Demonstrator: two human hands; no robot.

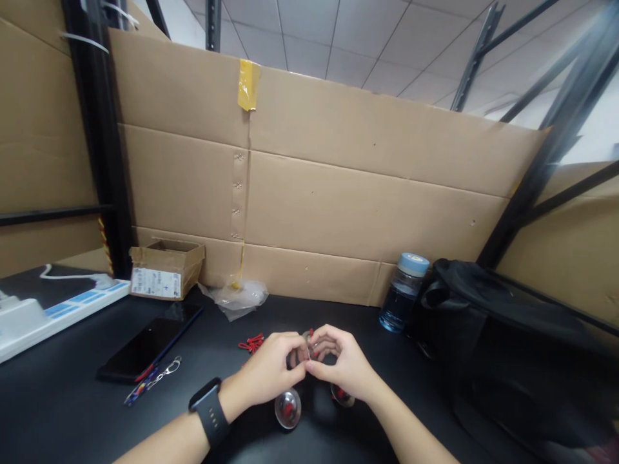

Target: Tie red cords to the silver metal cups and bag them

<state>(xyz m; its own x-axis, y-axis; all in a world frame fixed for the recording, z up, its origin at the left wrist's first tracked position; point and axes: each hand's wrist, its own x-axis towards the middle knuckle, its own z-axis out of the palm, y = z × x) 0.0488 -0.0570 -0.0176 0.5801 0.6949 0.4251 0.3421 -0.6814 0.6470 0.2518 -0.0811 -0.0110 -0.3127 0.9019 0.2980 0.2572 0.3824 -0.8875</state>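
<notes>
My left hand (271, 374) and my right hand (338, 364) meet over the black desk (72, 412), fingers pinched together on a small clear piece with red in it (308, 351). The left wrist wears a black watch (210, 412). Below the hands lie two clear round capsules with red inside, one (287, 408) under the left hand and one (342, 395) partly hidden under the right. A few red clips (251, 343) lie just left of the hands.
A black phone (149, 341) and a key lanyard (155, 377) lie at left, a white power strip (53, 309) further left. A small cardboard box (167, 267), a plastic bag (236, 298), a blue bottle (403, 291) and a black bag (507, 341) stand along the cardboard wall.
</notes>
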